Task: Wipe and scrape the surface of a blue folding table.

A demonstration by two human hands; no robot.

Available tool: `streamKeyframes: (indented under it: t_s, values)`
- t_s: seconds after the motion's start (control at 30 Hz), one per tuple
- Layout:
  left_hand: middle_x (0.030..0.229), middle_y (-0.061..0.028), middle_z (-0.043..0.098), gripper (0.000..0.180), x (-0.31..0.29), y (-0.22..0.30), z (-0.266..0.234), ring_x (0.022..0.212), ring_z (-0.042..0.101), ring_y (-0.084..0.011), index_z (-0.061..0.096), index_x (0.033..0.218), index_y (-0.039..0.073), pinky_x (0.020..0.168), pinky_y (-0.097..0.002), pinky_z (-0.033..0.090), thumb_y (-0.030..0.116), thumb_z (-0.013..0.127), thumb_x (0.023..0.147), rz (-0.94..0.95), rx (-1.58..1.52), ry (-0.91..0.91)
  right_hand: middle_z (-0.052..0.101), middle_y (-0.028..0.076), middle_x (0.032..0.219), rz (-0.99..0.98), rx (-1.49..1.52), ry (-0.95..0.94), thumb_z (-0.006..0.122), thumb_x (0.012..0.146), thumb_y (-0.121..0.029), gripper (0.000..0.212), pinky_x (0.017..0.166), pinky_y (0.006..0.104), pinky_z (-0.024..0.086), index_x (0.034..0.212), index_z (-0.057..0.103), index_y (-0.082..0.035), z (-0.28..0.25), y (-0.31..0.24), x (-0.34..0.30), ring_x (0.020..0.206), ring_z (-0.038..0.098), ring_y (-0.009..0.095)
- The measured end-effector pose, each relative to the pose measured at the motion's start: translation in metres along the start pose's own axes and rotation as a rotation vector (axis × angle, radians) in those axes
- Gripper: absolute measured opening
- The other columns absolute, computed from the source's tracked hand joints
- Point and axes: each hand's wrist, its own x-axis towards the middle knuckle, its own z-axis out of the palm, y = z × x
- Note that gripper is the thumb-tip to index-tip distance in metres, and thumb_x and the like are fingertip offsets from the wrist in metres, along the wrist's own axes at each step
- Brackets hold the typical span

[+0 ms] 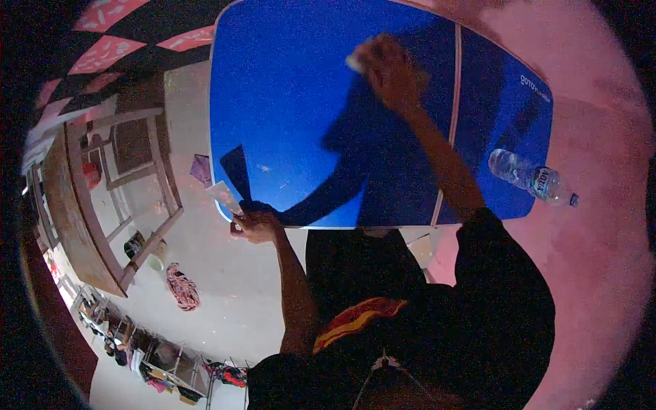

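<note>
Currently, left hand point(257, 225) is clamping its fingers on a pale flat piece point(224, 197) at the near-left corner of blue table point(280, 82); right hand point(389, 68), finger closure too blurred to tell, is covering a whitish item point(354, 63) toward its far edge; clear bottle point(516, 171) is occupying its right end.

Blue tabletop point(287, 82) with rounded corners
A clear bottle point(514, 167) lies at four o'clock, its cap point(574, 199) beyond the edge.

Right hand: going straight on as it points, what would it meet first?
The way looks free: ahead of the right hand, only blue tabletop shows to the picture's top edge, though its height above the surface is unclear.
</note>
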Motion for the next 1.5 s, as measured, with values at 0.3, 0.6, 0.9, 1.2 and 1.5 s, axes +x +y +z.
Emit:
streamKeyframes:
  t_s: [0.3,0.6,0.9,1.2,1.5]
  values:
    - [0.107,-0.0119,0.048,0.035,-0.003,-0.006,0.001,0.076,0.059,-0.0346,0.059,0.114,0.010,0.056,-0.0525,0.043,0.016,0.052,0.081,-0.013,0.079,-0.060,0.029,0.016,0.147,0.220,-0.046,-0.199,0.046,0.090,-0.024,0.047,0.109,0.0561,0.020,0.137,0.043,-0.014,-0.021,-0.051,-0.088,0.135,0.026,0.038]
    - [0.100,-0.0110,0.051,0.033,0.000,-0.004,0.001,0.073,0.058,-0.0344,0.061,0.111,0.011,0.054,-0.0510,0.044,0.023,0.053,0.081,-0.015,0.068,-0.064,0.027,0.014,0.149,0.066,0.252,-0.564,0.048,0.092,-0.028,0.047,0.109,0.0587,0.017,0.137,0.042,-0.017,-0.061,-0.082,-0.141,0.138,0.021,0.036]
    - [0.089,-0.0094,0.055,0.034,-0.005,-0.001,0.005,0.071,0.059,-0.0321,0.066,0.101,0.010,0.056,-0.0468,0.045,0.038,0.058,0.082,-0.014,-0.064,0.046,0.035,0.009,0.146,0.148,-0.168,0.248,0.045,0.093,-0.038,0.042,0.097,0.0716,0.022,0.133,0.048,-0.026,0.044,0.048,0.064,0.135,0.030,0.032]
    - [0.103,-0.0091,0.051,0.037,0.000,-0.013,0.001,0.070,0.059,-0.0305,0.062,0.112,0.014,0.051,-0.0459,0.043,0.027,0.056,0.079,-0.076,0.051,-0.085,0.037,0.013,0.143,0.039,0.015,0.209,0.049,0.089,-0.036,0.043,0.105,0.0683,0.013,0.129,0.053,-0.020,0.066,-0.068,0.049,0.132,0.024,0.049]
    - [0.117,-0.0123,0.048,0.052,0.006,-0.014,-0.007,0.069,0.060,-0.0329,0.060,0.122,0.021,0.051,-0.0455,0.044,0.008,0.051,0.073,-0.107,-0.076,-0.136,0.036,0.010,0.145,-0.423,0.091,-0.533,0.056,0.082,-0.022,0.050,0.108,0.0639,0.014,0.131,0.050,-0.023,0.005,-0.237,-0.155,0.137,0.025,0.040]
